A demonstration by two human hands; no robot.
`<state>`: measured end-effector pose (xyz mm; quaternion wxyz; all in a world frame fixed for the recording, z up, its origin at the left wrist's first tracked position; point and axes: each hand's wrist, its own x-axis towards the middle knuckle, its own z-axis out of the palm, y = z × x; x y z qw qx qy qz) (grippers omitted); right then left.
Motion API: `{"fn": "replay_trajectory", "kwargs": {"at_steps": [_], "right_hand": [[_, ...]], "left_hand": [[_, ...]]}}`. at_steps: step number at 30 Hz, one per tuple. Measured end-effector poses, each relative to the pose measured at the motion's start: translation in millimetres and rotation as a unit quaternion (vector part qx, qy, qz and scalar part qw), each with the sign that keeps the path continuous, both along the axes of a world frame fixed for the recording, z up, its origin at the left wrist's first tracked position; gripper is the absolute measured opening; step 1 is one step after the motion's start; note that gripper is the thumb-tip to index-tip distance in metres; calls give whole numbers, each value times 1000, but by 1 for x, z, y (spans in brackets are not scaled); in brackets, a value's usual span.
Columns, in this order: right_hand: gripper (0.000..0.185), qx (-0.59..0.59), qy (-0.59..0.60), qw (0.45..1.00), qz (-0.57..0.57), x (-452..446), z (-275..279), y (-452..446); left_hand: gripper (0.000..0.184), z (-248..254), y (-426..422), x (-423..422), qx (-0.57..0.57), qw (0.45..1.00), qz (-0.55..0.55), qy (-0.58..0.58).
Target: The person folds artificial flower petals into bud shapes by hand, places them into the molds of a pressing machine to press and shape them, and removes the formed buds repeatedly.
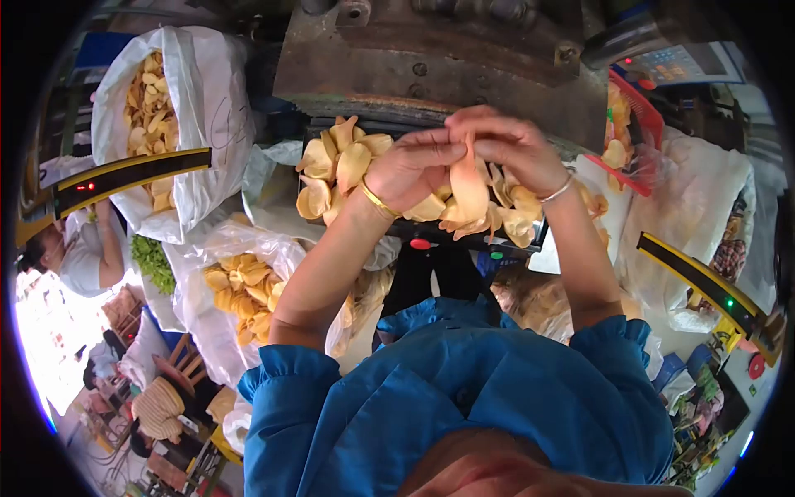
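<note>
Both hands meet over a black tray of pale tan, petal-shaped pieces [352, 161], just in front of a dark metal machine [431, 70]. Between my left hand [414, 166] and my right hand [517, 153], one tan piece [469, 189] hangs with its narrow pinkish end up. The fingers of each hand are pressed together at that narrow end. More loose pieces lie in the tray beneath and beside the hands. A gold bangle is on the left wrist, a silver one on the right.
A white sack of pieces [149, 108] stands at upper left, a clear bag of pieces [244, 290] below it. Yellow-black bars [132, 178] flank both sides. A red basket [642, 124] is at right. Another person [79, 253] is at far left.
</note>
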<state>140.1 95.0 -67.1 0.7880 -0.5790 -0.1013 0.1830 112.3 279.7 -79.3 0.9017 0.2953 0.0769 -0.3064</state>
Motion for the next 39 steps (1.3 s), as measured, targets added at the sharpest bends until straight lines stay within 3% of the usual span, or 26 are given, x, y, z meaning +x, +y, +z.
{"fn": "replay_trajectory", "kwargs": {"at_steps": [3, 7, 8, 10, 12, 13, 17, 23, 27, 30, 32, 34, 35, 36, 37, 39], "right_hand": [[14, 79, -47, 992, 87, 10, -8, 8], [11, -150, -21, 988, -15, -3, 7, 3], [11, -148, -23, 989, -19, -4, 11, 5], [10, -248, -111, 962, -30, -2, 24, 11], [8, -340, -196, 919, -40, -2, 35, 17], [8, -337, -199, 919, -45, -6, 35, 18], [9, -199, 0, 978, -55, 2, 21, 11], [10, -232, -139, 940, -208, -16, 9, 35], [12, -85, -45, 965, -246, -21, 17, 38], [14, -5, -35, 957, -287, -8, 14, 11], [15, 68, -26, 947, -312, 13, 16, -4], [17, -43, -155, 938, -307, 35, 40, -7], [17, -45, -156, 938, -307, 48, 53, -2], [16, -177, -296, 906, -246, 63, 65, 8], [16, -300, -426, 835, -176, 82, 72, 16], [15, -354, -467, 770, -252, 137, 75, 25]], "left_hand": [[22, -3, 7, -1, -98, 994, -21, 45], [21, 27, 20, -1, 149, 986, 75, 29], [21, 27, 21, 0, 151, 986, 72, 26], [19, 24, 19, 7, 277, 952, 59, -112], [17, 21, 19, 12, 397, 883, 51, -244], [17, 21, 19, 9, 400, 881, 49, -249], [11, 27, 4, 13, 485, 811, 139, -295], [5, 28, -35, -9, 372, 856, 304, -191], [10, 25, -52, -7, 222, 885, 389, -124], [14, 42, -21, 4, 282, 882, 344, -155], [10, 42, 2, 18, 160, 914, 362, -86], [8, 55, 38, 43, 157, 934, 313, -69], [9, 64, 52, 62, 157, 946, 280, -34], [12, 65, 68, 84, 187, 950, 243, -54], [16, 68, 76, 105, 217, 951, 206, -80], [13, 80, 71, 136, 282, 927, 223, -102]]}}
